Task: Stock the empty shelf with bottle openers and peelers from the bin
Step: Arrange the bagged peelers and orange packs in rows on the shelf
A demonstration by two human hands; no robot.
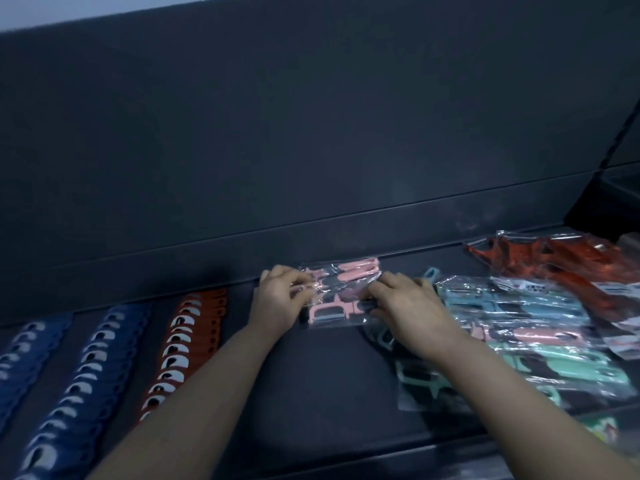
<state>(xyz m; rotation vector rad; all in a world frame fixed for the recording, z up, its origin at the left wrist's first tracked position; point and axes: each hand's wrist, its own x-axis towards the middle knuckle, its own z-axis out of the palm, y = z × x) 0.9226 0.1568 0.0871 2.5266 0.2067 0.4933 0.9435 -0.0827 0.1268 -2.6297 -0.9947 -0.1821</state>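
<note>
A clear plastic packet of pink peelers (341,289) lies on the dark shelf (311,375) near its back edge. My left hand (277,299) holds the packet's left end with curled fingers. My right hand (405,306) grips its right end, thumb and fingers bent onto the plastic. To the left, blue bottle openers (93,358) lie in two overlapping rows, with a third blue row (20,348) at the far left edge. An orange row of bottle openers (187,341) runs beside them.
A loose pile of packeted peelers in blue, pink and mint (526,334) lies right of my right hand. Red packeted peelers (561,261) sit behind it at the far right. The shelf's dark back panel (311,133) rises behind everything.
</note>
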